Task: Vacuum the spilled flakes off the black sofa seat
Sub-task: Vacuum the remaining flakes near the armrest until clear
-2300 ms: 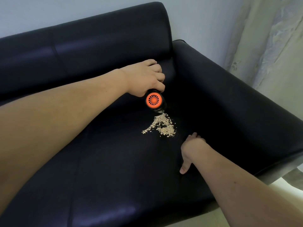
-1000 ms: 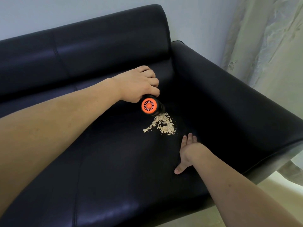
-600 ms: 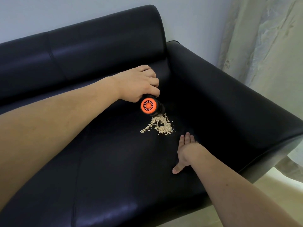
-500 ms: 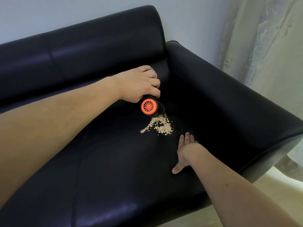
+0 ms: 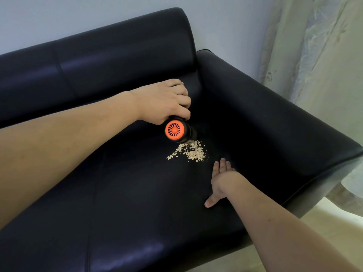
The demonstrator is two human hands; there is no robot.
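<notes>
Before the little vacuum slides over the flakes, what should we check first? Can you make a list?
1. Left hand holds the vacuum firmly: ok.
2. Nozzle sits at the far edge of the flakes: ok.
3. Right hand lies flat on the sofa seat, apart from the pile: ok.
4. All flakes are in one patch, none seen elsewhere: ok.
5. Vacuum is switched on: cannot tell.
6. Flakes hidden under the nozzle: cannot tell.

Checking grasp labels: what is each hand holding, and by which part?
Left hand grips the handheld vacuum around its black body, above the orange end. Right hand holds nothing; it rests flat on the sofa seat.
</notes>
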